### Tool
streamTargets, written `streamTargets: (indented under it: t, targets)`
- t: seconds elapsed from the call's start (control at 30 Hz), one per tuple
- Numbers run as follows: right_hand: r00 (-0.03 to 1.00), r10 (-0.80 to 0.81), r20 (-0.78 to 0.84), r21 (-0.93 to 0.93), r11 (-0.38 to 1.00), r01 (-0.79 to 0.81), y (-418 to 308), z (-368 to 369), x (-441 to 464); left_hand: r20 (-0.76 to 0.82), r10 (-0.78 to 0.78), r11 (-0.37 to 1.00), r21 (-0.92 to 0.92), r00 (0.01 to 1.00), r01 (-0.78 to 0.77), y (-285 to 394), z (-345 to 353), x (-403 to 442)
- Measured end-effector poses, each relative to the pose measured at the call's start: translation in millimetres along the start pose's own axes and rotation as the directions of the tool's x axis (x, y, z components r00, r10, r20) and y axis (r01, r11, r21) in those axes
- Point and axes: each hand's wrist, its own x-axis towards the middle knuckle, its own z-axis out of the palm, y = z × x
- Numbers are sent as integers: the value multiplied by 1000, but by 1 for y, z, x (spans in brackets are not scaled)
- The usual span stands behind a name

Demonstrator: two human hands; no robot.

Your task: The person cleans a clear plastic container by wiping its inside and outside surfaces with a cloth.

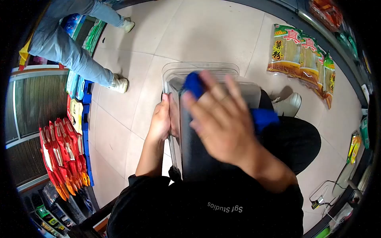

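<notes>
A clear plastic container (pixel 198 68) with a wide rim lies over my lap, tilted on its side. My left hand (pixel 160 119) is closed around its left edge. Over the container, my right hand (pixel 224 123) lies flat with fingers spread, slightly blurred. Under that hand is a blue cloth (pixel 193 84); one part of it shows at the fingertips and another to the right of the palm. How the cloth lies beneath the palm is hidden.
Several packs of noodles (pixel 293 53) lie on the tiled floor (pixel 119 139) at the upper right. Red packets (pixel 61 152) hang along the left shelf. Another person's legs (pixel 67 47) stand at the upper left. A cable (pixel 327 198) lies at the lower right.
</notes>
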Motion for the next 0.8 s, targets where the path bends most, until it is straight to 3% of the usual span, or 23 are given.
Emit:
streamTargets:
  t: [0.07, 0.1, 0.17, 0.23, 0.3, 0.43, 0.5, 0.53, 0.63, 0.7, 0.8]
  targets:
    - [991, -129, 42, 5, 992, 129, -4, 13, -11, 47, -20, 1000, 22, 999, 19, 0, -12, 1]
    - [991, -116, 62, -8, 993, 117, 5, 14, -12, 71, -30, 999, 33, 997, 28, 0, -18, 2]
    - [997, -73, -19, -38, 997, 72, 21, 6, -10, 90, -91, 991, 106, 992, 81, 0, -22, 2]
    - [988, 137, -71, -17, 990, -139, 39, -6, -9, 99, -113, 983, 156, 989, 96, -1, -24, 3]
    - [973, 175, -151, -44, 982, -183, 58, 1, -23, 147, -74, 988, 144, 986, 53, -2, -24, 4]
    - [973, 173, -152, -28, 983, -179, 56, -4, -26, 125, -83, 984, 167, 989, 61, 1, -20, 3]
    - [942, 267, -202, 16, 963, -270, 51, 1, -25, 137, -69, 987, 154, 988, 48, -4, -20, 5]
    - [955, 212, -206, 20, 977, -212, 42, 0, -20, 141, -65, 988, 149, 988, 44, -7, -19, 6]
    - [995, 37, -91, 47, 998, -33, 2, 5, -15, -93, 69, 997, 38, 993, -65, -13, -14, 8]
    - [998, -56, -8, 157, 986, 57, -9, 12, -27, 91, -48, 999, 27, 995, 46, -1, -22, 3]
    - [999, -49, 5, 465, 884, 41, -5, -2, -43, 129, -78, 996, -28, 989, 82, -5, -24, 5]
